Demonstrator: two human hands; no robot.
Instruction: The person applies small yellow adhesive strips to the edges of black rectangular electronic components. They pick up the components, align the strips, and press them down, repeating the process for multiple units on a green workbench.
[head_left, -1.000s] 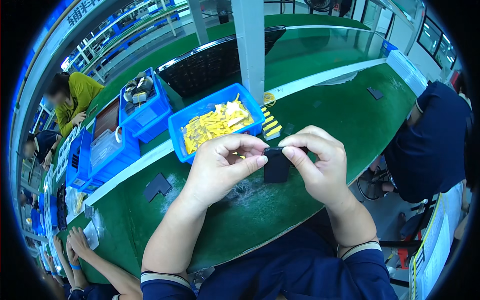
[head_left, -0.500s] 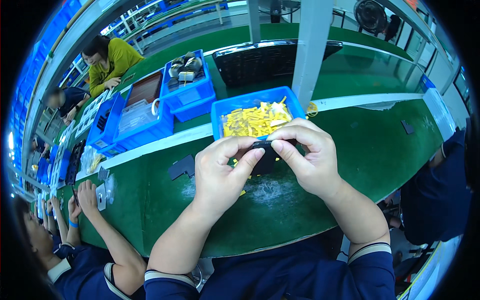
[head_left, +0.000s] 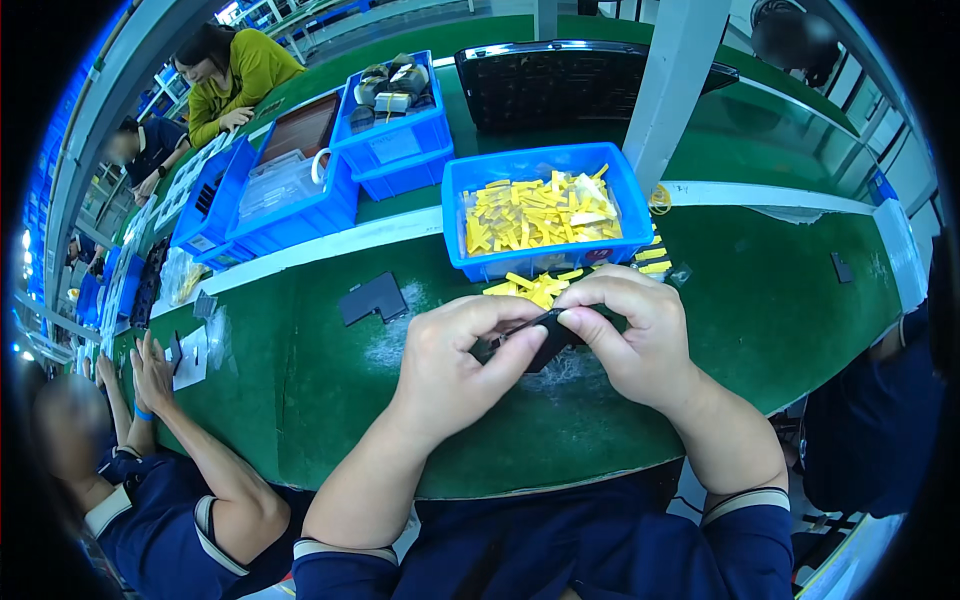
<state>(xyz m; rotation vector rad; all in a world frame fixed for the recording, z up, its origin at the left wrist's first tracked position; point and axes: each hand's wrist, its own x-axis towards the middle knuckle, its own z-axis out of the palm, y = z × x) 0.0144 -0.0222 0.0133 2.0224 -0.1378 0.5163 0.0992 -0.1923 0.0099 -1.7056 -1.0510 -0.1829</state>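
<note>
Between both hands, a thin flat black plastic piece (head_left: 551,345) is held tilted above the green table. My left hand (head_left: 455,355) pinches its left edge between thumb and fingers. At its upper right edge, my right hand (head_left: 640,335) grips it the same way, thumb pressed on top. My fingers cover part of the piece. Just beyond them lie loose yellow strips (head_left: 530,289), in front of a blue bin (head_left: 500,268) filled with similar yellow strips (head_left: 540,212). Left of my left hand rests a dark flat piece with a notched corner (head_left: 370,299).
Blue bins (head_left: 290,225) stand at the back left, beside stacked ones (head_left: 400,150). A pale metal post (head_left: 668,100) rises behind the yellow strips. A small dark piece (head_left: 841,266) lies far right. A co-worker's hands (head_left: 150,370) are at the left.
The black piece, still in both hands, is tilted more and lower relative to the bin, exposing the loose yellow strips. The view has shifted. The left co-worker's hand has opened out.
</note>
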